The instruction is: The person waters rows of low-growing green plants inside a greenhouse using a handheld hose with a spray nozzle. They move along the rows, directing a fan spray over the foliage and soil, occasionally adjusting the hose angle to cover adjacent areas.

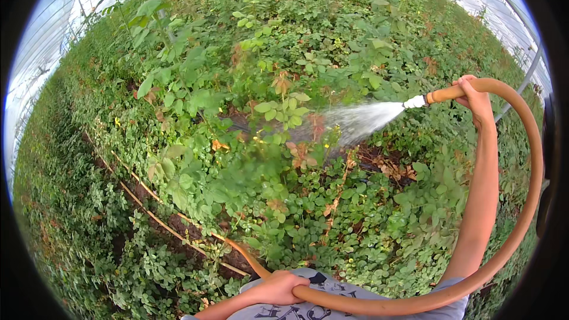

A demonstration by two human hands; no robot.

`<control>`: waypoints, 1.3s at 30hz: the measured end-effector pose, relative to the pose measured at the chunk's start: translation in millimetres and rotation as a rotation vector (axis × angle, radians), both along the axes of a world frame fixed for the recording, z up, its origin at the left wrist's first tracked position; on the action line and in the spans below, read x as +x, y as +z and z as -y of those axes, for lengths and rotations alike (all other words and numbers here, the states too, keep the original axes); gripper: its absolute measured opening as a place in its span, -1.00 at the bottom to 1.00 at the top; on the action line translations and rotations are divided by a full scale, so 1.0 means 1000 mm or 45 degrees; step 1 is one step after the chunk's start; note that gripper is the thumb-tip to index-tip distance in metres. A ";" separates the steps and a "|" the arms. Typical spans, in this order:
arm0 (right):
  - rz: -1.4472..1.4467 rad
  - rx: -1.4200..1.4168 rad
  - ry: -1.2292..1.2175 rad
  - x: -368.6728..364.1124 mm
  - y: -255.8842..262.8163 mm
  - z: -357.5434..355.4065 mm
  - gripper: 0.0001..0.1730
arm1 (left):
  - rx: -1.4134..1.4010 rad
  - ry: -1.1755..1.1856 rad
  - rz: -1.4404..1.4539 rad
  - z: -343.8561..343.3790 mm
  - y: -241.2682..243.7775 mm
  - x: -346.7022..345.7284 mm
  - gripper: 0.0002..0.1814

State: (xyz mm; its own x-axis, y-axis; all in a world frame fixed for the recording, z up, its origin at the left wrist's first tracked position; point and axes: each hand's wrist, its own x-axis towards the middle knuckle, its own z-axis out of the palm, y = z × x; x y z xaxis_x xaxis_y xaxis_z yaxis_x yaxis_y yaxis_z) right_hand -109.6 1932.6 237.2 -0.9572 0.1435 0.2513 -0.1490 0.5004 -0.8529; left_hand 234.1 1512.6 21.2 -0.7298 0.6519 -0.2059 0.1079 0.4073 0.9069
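My right hand [474,98] is raised at the right and grips an orange rubber hose [531,151] just behind its end. A white nozzle [414,102] there points left, and a fan of water [366,118] sprays from it over leafy plants [284,111]. The hose loops down and around my right forearm to my waist. At the bottom, my left hand [280,287] is closed around the hose in front of a grey printed shirt. Beyond that hand the hose runs up and left to the ground.
Dense green bushes fill the ground all round. Two hose lengths [155,220] lie along a bare soil strip [178,231] at the lower left. Tall leafy shoots [151,9] rise at the upper left. A metal post [524,80] and greenhouse sheeting stand at the right.
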 end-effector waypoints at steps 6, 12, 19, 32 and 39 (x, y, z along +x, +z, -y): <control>0.005 -0.145 0.105 0.021 -0.018 -0.037 -0.74 | -0.073 -0.006 -0.024 -0.048 0.003 0.012 -0.83; 0.097 -0.043 0.033 0.032 -0.034 -0.082 -0.73 | -0.114 0.021 -0.035 -0.082 0.012 0.020 -0.83; 0.038 -0.083 0.075 0.037 -0.029 -0.086 -0.74 | -0.124 0.014 -0.069 -0.100 0.012 0.025 -0.83; 0.098 0.093 0.051 0.029 -0.029 -0.063 -0.72 | -0.127 0.047 -0.034 -0.087 0.010 0.028 -0.81; 0.113 -0.078 0.182 0.029 -0.028 -0.012 -0.74 | -0.082 0.039 -0.021 -0.069 0.010 0.024 -0.82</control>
